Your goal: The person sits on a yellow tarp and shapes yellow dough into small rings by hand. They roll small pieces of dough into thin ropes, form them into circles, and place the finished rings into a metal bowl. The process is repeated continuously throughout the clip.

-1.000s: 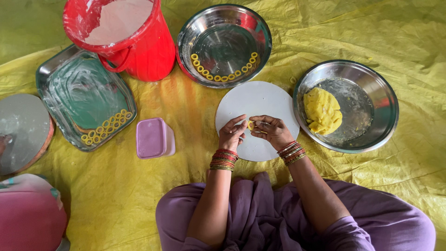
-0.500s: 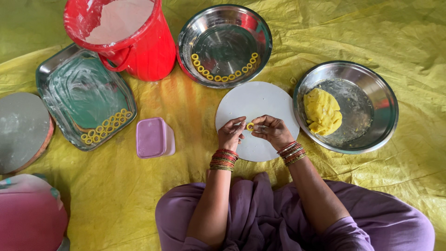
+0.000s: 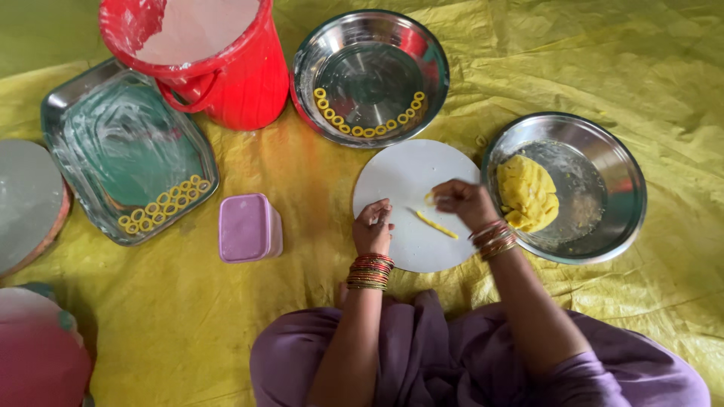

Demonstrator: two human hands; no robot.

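Yellow dough ring (image 3: 430,198) pinched in your right hand (image 3: 464,203) over white round board (image 3: 400,169); left hand (image 3: 373,227) curled, empty, resting on board beside dough strip (image 3: 436,224).

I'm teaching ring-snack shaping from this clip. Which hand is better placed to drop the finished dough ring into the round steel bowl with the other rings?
Right. The right hand already pinches the dough ring; the left hand rests on the white board.

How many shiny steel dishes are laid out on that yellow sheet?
3. One round bowl at top centre holds a row of small dough rings, another round bowl at right holds the yellow dough lump, and a rectangular tray sits at left with more rings.
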